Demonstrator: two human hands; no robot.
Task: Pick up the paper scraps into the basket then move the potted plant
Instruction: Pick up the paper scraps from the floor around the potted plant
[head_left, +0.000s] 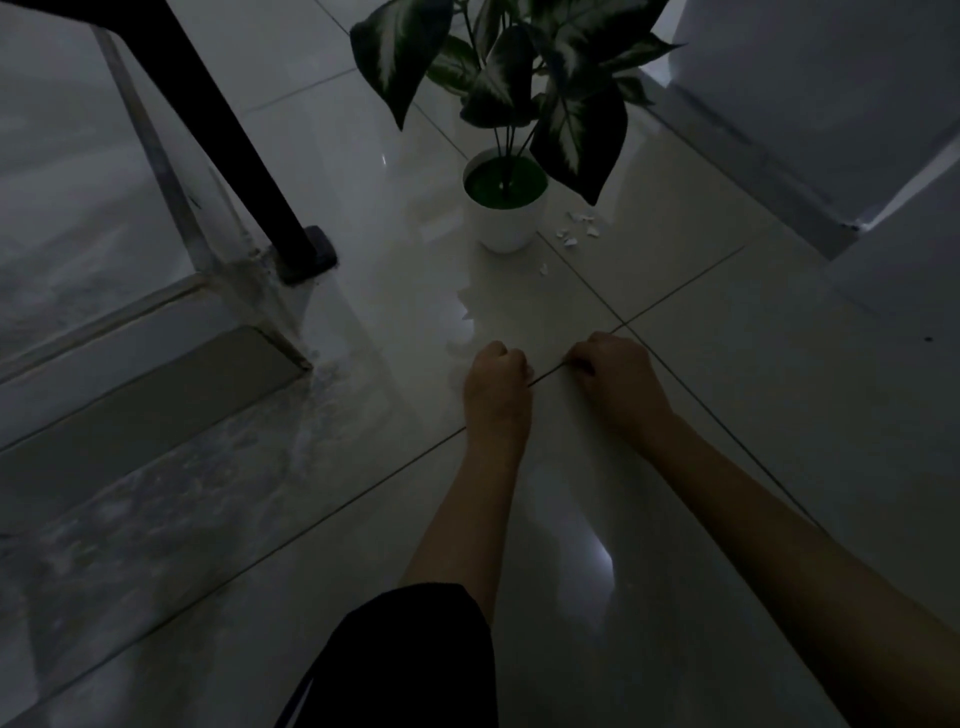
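The potted plant, with dark variegated leaves in a white pot, stands on the glossy tiled floor ahead of me. Small white paper scraps lie in a cluster just right of the pot, and a single scrap lies nearer to me. My left hand rests low over the floor with its fingers curled shut, and a pale bit of paper shows at its fingertips. My right hand is a hand's width to the right, fingers pinched shut against the tile. No basket is in view.
A black slanted furniture leg ends in a foot left of the pot. A raised stone ledge runs along the left. A white wall with a skirting board closes the right. My dark-clothed knee is at the bottom.
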